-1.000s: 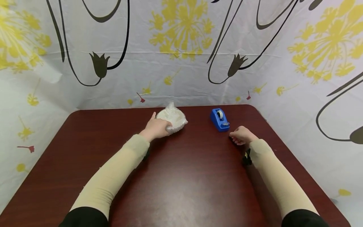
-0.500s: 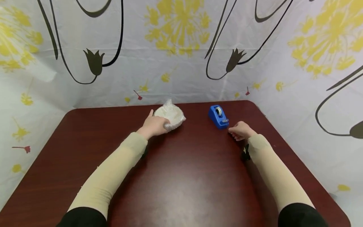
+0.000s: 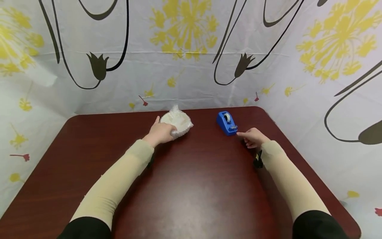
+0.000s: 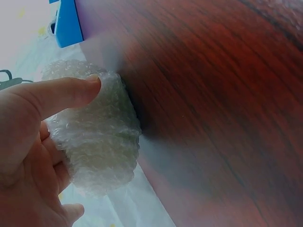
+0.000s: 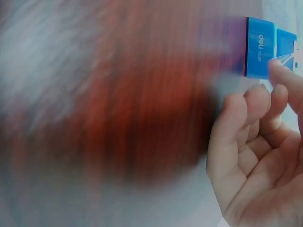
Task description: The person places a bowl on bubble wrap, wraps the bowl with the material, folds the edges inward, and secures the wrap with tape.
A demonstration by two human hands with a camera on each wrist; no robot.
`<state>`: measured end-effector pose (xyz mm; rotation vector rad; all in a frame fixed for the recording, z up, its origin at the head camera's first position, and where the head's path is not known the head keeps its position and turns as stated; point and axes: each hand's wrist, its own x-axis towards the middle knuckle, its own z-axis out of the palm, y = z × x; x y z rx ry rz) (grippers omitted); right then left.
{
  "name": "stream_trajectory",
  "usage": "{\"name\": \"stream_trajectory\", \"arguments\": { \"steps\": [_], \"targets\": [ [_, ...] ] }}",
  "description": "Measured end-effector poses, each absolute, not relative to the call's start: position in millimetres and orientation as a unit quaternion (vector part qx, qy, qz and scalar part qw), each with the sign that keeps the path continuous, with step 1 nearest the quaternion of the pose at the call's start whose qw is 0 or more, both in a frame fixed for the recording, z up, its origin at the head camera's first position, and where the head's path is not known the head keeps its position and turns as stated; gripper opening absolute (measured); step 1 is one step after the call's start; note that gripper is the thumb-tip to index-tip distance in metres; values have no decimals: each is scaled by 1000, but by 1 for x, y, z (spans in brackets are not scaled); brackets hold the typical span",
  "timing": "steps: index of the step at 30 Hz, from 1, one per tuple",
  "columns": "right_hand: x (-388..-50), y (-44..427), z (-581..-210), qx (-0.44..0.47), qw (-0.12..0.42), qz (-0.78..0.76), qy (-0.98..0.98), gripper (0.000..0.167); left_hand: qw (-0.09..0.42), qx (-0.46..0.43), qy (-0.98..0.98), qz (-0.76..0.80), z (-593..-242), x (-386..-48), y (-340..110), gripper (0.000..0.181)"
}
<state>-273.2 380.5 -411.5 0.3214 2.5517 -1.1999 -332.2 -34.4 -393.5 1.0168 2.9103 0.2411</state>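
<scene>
A round, bowl-like bundle in bubble wrap (image 3: pixel 176 120) sits near the table's far edge. My left hand (image 3: pixel 161 131) grips its near left side; in the left wrist view the thumb (image 4: pixel 71 94) lies over the wrap and the other fingers are partly behind it. What the wrap covers is hard to make out. Farther right stands a blue tape dispenser (image 3: pixel 226 124) with a roll in it. My right hand (image 3: pixel 253 137) reaches its front end with the index finger stretched out. In the right wrist view that fingertip meets the dispenser (image 5: pixel 261 47), while the other fingers are bent and the thumb is hidden.
Both things stand on a dark red-brown table (image 3: pixel 191 186) with rounded corners. A white curtain (image 3: pixel 191 83) printed with flowers hangs close behind and along the sides.
My right hand has stretched out its index finger and come up to the dispenser's front end. The left hand keeps its grip on the bundle. The head view has shifted slightly.
</scene>
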Motion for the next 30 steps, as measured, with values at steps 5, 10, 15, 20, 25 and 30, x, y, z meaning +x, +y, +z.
{"name": "stream_trajectory", "arguments": {
  "steps": [5,10,15,20,25,30],
  "targets": [
    [-279,377,-417,128,132,-409,894,45,29,324,942,80,-396,-334,-35,27],
    [-280,381,-419,121,137,-408,895,44,26,319,944,77,-397,-334,-36,26],
    [-277,389,-401,72,156,-407,897,47,21,325,943,72,-395,-336,-37,26],
    [-270,383,-366,25,158,-356,921,43,11,328,942,72,-392,-336,-34,26],
    [-271,363,-327,-14,145,-299,943,37,19,327,942,72,-392,-336,-35,26],
    [-278,337,-290,-28,172,-315,933,32,26,321,943,80,-395,-334,-32,24]
  ]
}}
